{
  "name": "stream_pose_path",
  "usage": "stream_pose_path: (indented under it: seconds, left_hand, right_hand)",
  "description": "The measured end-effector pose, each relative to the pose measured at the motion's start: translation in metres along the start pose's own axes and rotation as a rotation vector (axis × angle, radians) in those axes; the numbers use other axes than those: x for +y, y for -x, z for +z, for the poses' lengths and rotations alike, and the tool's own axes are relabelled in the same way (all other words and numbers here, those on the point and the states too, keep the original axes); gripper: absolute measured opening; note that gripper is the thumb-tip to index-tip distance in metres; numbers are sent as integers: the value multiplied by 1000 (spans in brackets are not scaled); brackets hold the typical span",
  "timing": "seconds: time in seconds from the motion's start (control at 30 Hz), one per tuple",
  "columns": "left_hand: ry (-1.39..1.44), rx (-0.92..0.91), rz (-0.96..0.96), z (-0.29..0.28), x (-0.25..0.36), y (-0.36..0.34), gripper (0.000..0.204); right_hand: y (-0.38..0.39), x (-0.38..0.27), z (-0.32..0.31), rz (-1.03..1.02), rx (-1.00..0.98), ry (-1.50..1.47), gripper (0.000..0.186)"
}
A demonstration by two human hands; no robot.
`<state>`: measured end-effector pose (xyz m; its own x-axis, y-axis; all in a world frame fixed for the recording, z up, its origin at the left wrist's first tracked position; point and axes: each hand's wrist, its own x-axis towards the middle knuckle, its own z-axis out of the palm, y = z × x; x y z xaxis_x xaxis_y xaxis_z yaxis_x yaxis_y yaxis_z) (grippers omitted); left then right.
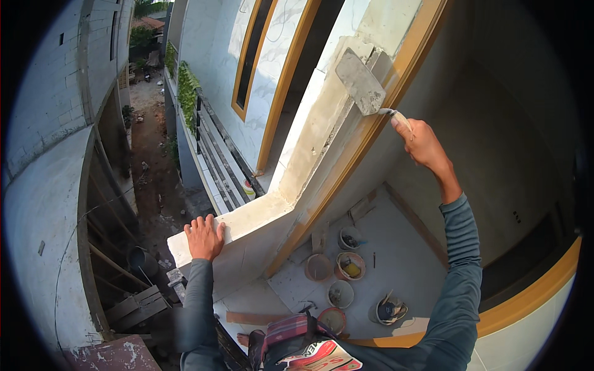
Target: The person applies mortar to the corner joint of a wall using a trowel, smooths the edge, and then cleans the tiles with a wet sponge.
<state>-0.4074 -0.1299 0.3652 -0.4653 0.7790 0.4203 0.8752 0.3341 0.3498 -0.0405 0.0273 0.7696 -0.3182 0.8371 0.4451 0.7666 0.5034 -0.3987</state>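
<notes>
Right grip (419, 141) closed around trowel (361, 82)

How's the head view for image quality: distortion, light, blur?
Head view: strong fisheye, so the wall and window frame bow toward a black vignette. Soft daylight outside at left, with no hard shadows or glare; the room at right is dim. The right hand with the trowel, the left hand on the ledge and the buckets look reasonably sharp.

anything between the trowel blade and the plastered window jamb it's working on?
Nothing visible. The right hand holds the trowel with its blade flat against the plastered jamb, no gap showing. The left hand rests on the ledge, well clear.
</notes>
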Motion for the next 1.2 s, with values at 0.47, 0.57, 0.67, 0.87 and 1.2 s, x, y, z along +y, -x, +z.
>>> stream_pose_path:
  seconds: [0.47,0.57,0.67,0.87,1.2]
  left_hand:
    - [-78,-30,30,11,-7,-2,45]
    - [-120,-59,29,5,-10,1,46]
    - [-130,-124,30,5,-12,0,47]
    - [-213,-163,41,6,-22,-19,46]
    - [-337,-174,-25,15,-39,-23,46]
  right_hand:
    - [83,30,82,-124,-355,-4,62]
    - [147,60,134,-138,-542,-161,61]
    - [213,104,199,-13,-738,-351,63]
    - [321,173,271,386,-936,-581,58]
    - [350,228,246,524,-770,-643,51]
